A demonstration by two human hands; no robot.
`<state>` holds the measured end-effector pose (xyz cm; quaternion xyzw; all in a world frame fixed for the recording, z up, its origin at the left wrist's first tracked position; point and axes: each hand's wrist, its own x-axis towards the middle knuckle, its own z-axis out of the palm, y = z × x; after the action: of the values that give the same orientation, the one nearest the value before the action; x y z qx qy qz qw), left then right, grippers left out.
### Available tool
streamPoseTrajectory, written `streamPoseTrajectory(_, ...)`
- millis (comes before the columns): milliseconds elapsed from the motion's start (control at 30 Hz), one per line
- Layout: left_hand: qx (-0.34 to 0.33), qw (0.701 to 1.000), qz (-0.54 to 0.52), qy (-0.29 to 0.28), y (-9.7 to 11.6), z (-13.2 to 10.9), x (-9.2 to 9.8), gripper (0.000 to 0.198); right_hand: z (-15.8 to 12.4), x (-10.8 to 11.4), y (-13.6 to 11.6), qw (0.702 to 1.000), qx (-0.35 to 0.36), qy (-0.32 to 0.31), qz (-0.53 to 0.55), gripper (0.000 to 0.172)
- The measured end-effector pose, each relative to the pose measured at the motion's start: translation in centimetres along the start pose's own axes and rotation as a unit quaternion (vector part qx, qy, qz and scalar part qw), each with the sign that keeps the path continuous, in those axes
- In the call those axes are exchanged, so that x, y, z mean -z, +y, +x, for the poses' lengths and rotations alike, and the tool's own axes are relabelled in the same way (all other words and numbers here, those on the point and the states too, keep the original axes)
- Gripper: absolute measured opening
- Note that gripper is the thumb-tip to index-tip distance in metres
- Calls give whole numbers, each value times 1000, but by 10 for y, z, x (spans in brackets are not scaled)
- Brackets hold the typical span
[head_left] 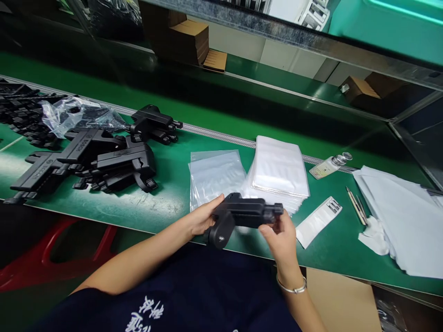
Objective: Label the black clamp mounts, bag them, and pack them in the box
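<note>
A black plastic device holder [245, 212], with a round knob on its underside, is held level over the front edge of the green table [166, 203]. My left hand [205, 216] grips its left end near the knob. Closed round the narrower right end is my right hand [279, 233], with a bracelet at the wrist. Just behind the holder lie flat clear plastic bags [216, 175] and a thick stack of whitish bags [280, 168]. To the right of my right hand lies a white strip with a dark printed label [320, 221].
Several similar black holders [121, 166] lie piled at the left, beside a crumpled clear bag [83, 115]. At the right are a small bottle [328, 166], tweezers [356, 205] and white sheets [408, 226]. A metal-edged shelf [294, 39] crosses above; a red chair [51, 244] stands lower left.
</note>
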<state>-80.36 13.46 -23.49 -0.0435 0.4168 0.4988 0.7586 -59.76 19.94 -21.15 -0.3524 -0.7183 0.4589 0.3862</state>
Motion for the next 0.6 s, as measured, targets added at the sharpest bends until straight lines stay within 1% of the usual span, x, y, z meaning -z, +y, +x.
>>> streamPoseTrajectory(33, -1, 1000, 1, 11, 1, 3, -1, 39, 0, -2, -7, 997, 52, -12, -63, 40)
streamPoseTrajectory(100, -5, 1000, -3, 16, 0, 10, -4, 38, -1, -8, -21, 974, 153, -36, -162, 36)
streamPoseTrajectory(167, -7, 1000, -5, 5, -2, 17, -6, 40, -2, -14, -30, 952, 221, -44, -206, 35)
streamPoseTrajectory(233, -1, 1000, 2, -6, -5, 21, -7, 43, -3, -18, -35, 946, 236, -45, -219, 35)
streamPoseTrajectory(300, -11, 1000, 3, -4, -6, 23, -8, 41, -2, -13, -33, 948, 224, -66, -214, 41)
streamPoseTrajectory(367, -34, 999, 7, 19, -4, 22, -8, 37, 2, 4, -21, 954, 198, -96, -202, 49)
streamPoseTrajectory(400, -53, 998, 18, 43, -1, 20, -7, 32, 5, 19, -11, 961, 174, -89, -197, 51)
streamPoseTrajectory(433, -79, 994, 38, 72, 3, 19, -5, 28, 9, 38, 1, 970, 136, -55, -195, 51)
streamPoseTrajectory(467, -109, 986, 68, 105, 7, 17, -3, 25, 12, 61, 15, 976, 86, 6, -198, 49)
streamPoseTrajectory(500, -146, 974, 109, 133, 13, 16, 0, 26, 15, 86, 30, 974, 24, 99, -204, 45)
streamPoseTrajectory(533, -184, 959, 158, 148, 18, 16, 3, 31, 18, 113, 45, 957, -42, 191, -215, 43)
streamPoseTrajectory(567, -216, 939, 214, 160, 23, 17, 7, 36, 19, 139, 59, 931, -98, 264, -234, 42)
streamPoseTrajectory(600, -243, 915, 273, 169, 27, 19, 11, 39, 20, 162, 72, 907, -139, 309, -251, 42)
